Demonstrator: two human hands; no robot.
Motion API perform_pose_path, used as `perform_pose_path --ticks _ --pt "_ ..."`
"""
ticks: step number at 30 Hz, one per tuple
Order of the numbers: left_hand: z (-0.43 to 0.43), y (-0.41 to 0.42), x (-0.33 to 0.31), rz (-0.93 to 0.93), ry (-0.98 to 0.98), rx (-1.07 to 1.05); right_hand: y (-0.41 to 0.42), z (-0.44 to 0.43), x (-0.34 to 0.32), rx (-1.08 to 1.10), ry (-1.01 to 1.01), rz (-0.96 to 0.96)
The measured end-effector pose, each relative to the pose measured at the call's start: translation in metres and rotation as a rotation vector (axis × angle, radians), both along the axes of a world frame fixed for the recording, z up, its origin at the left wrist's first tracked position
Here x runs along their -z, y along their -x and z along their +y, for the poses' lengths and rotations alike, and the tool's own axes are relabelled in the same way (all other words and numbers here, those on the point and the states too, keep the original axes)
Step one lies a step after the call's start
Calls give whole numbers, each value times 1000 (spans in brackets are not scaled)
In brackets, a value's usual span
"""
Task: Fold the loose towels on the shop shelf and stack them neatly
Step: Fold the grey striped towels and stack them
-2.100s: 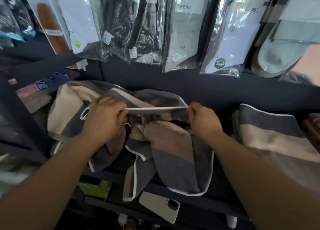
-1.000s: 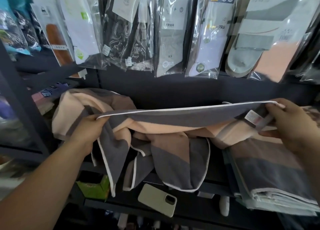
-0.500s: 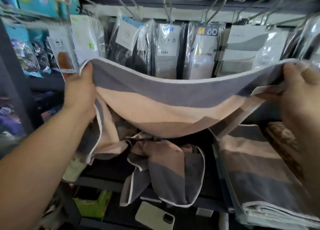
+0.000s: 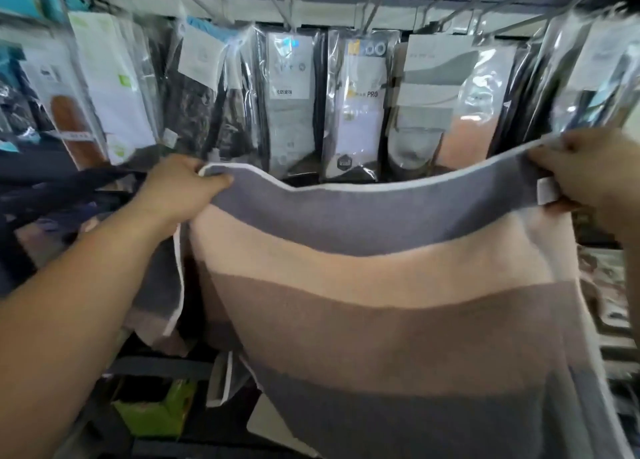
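Packs (image 4: 104,88) in clear plastic hang on hooks from far L across the whole back wall. L hand (image 4: 180,188) is up in front of them, thumb on the front and fingers curled behind, pinching the top L corner of the towel (image 4: 398,285). Under that hand hangs a grey/pink strip (image 4: 159,285) w/ white edging; can't tell if it's the same towel's far side or another one. Lower L sits a green box (image 4: 156,410) below the shelf rail (image 4: 162,367).

Towel is held up in the air, spread wide btwn both hands, top edge sagging in the middle. Bands top to bottom: grey, pink, brown, grey, white trim round the edge. It covers the centre and R of the view, hiding most of the shelf and the bottoms of the middle packs. A white flat thing (image 4: 263,420) peeks out at its lower L edge, unclear what.

Small white tag (image 4: 545,190) sits at the top R corner, just beside the R hand (image 4: 585,171), whose fingers are closed on that corner. Far R: blurred patterned goods (image 4: 602,285).
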State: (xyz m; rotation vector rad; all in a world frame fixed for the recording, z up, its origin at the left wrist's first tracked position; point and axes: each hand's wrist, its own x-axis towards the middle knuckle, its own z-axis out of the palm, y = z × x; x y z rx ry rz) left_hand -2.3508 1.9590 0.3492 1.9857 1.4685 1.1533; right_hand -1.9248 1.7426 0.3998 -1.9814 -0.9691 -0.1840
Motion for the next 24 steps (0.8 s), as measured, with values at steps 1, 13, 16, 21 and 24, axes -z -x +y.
perform_pose_path --ticks 1,13,16,21,24 --pt "6 -5 13 120 25 -2 10 3 8 -35 13 73" --pt "47 -38 130 299 6 -100 -15 48 116 -47 159 323" --pt "52 -45 118 229 5 -164 -33 60 111 32 112 222" --pt "73 -62 98 290 -8 -158 -51 78 101 100 215 84" --pt "86 -72 109 402 43 -73 -44 89 123 -6 436 43"
